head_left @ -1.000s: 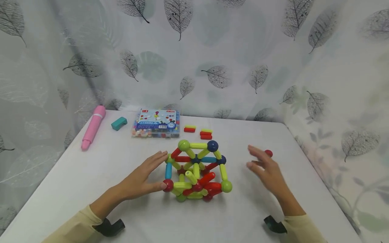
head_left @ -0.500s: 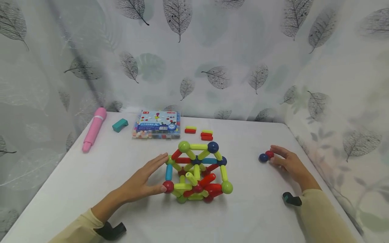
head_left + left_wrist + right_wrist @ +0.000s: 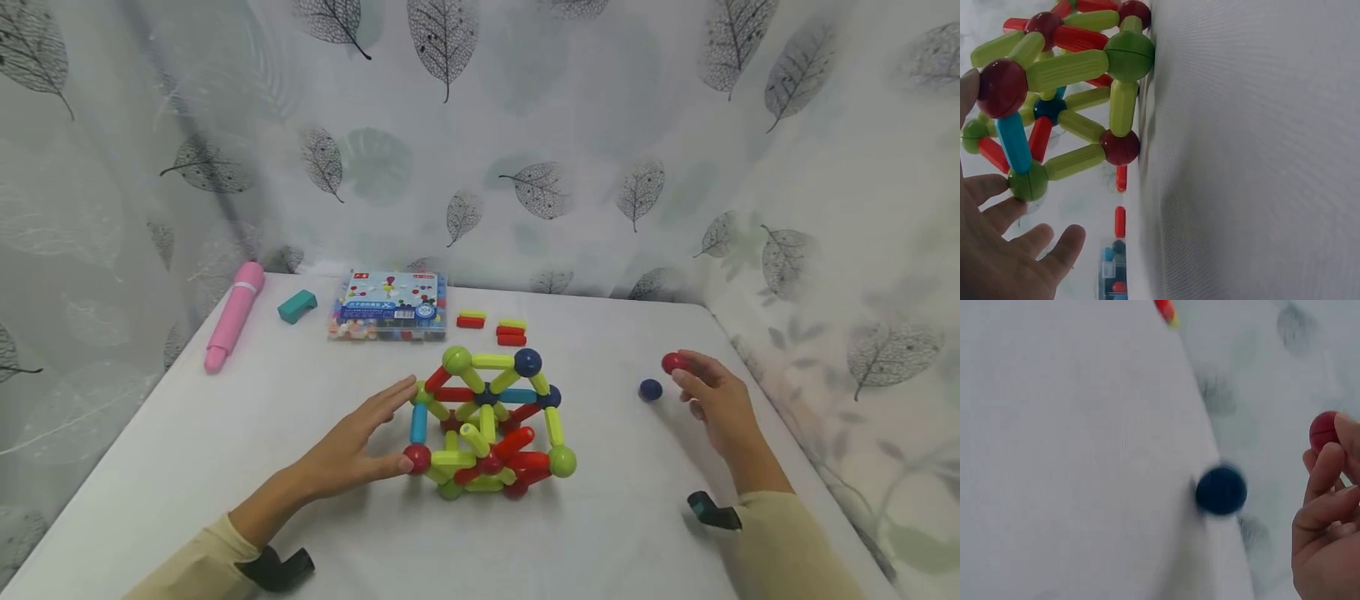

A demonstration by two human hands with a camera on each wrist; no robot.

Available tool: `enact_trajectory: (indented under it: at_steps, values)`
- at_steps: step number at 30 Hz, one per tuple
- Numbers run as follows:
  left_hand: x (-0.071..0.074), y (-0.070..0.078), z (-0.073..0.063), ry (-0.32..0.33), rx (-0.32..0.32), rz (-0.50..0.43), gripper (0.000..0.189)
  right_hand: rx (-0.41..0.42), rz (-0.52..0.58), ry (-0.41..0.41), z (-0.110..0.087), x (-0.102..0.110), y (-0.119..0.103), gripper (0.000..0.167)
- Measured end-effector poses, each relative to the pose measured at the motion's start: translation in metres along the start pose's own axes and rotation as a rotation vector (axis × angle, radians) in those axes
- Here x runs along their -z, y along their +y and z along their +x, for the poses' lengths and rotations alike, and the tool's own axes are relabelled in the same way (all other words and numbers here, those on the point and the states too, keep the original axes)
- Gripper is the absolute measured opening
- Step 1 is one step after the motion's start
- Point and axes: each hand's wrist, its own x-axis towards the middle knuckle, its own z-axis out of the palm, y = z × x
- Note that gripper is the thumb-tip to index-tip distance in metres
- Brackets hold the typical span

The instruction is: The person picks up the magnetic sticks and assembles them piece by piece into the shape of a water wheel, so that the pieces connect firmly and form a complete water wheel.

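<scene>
A framework of coloured rods and balls [image 3: 487,408] stands mid-table in the head view. My left hand [image 3: 348,446] rests against its left side with fairly straight fingers. In the left wrist view, the thumb touches a red corner ball [image 3: 1002,88] and two fingers touch a green ball [image 3: 1028,181]; a blue rod [image 3: 1014,143] joins these balls. At the right, my right hand [image 3: 723,408] pinches a loose red ball [image 3: 674,362] between thumb and fingers, above the table. A dark blue ball [image 3: 650,389] lies just left of it, apart from the hand.
Short red and yellow-green rods [image 3: 511,333] lie behind the framework. A clear parts box [image 3: 387,307] with a printed card stands at the back, beside a teal block [image 3: 297,307] and a pink stick-shaped object [image 3: 235,317]. Leaf-print curtain hangs behind the white table [image 3: 600,533].
My right hand has moved right to the loose balls, taken the red one and lifted it away from the blue one. The left hand stays at the framework.
</scene>
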Motion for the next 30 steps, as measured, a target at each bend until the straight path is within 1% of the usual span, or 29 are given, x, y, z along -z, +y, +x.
enact_trajectory:
  at_steps: [2,3,5,7,9,11,15,18,25,28,30]
  values:
    - [0.000,0.000,-0.001,0.003,0.004,-0.005,0.085,0.068,0.164,-0.107,-0.019,-0.025,-0.020,0.036]
    - [0.000,0.000,-0.001,0.005,0.006,-0.007,0.086,0.097,0.201,-0.172,-0.030,-0.040,-0.031,0.034]
    - [-0.001,0.000,-0.002,0.008,0.011,-0.005,0.086,0.152,0.180,-0.281,-0.052,-0.069,-0.050,0.034]
    - [-0.001,0.000,-0.001,0.010,0.014,-0.002,0.086,0.191,0.135,-0.355,-0.071,-0.094,-0.066,0.036]
    - [0.000,-0.001,-0.001,0.012,0.013,0.002,0.085,0.217,0.082,-0.408,-0.083,-0.112,-0.077,0.039]
    - [0.000,-0.001,0.000,0.013,0.012,0.003,0.085,0.228,0.065,-0.445,-0.090,-0.123,-0.084,0.040]
    - [-0.001,-0.001,0.001,0.013,0.012,-0.007,0.085,0.251,0.034,-0.476,-0.096,-0.132,-0.089,0.040]
    - [-0.001,-0.001,0.001,0.015,0.017,-0.008,0.085,0.268,0.018,-0.479,-0.098,-0.133,-0.091,0.040]
    - [0.000,-0.002,0.001,0.011,0.021,-0.008,0.085,0.273,0.015,-0.497,-0.099,-0.133,-0.093,0.042]
    - [-0.001,-0.002,0.001,0.008,0.015,-0.021,0.085,0.308,0.003,-0.492,-0.095,-0.130,-0.092,0.040]
    - [-0.002,-0.002,0.001,0.012,0.014,-0.032,0.085,0.337,0.008,-0.473,-0.085,-0.123,-0.091,0.038]
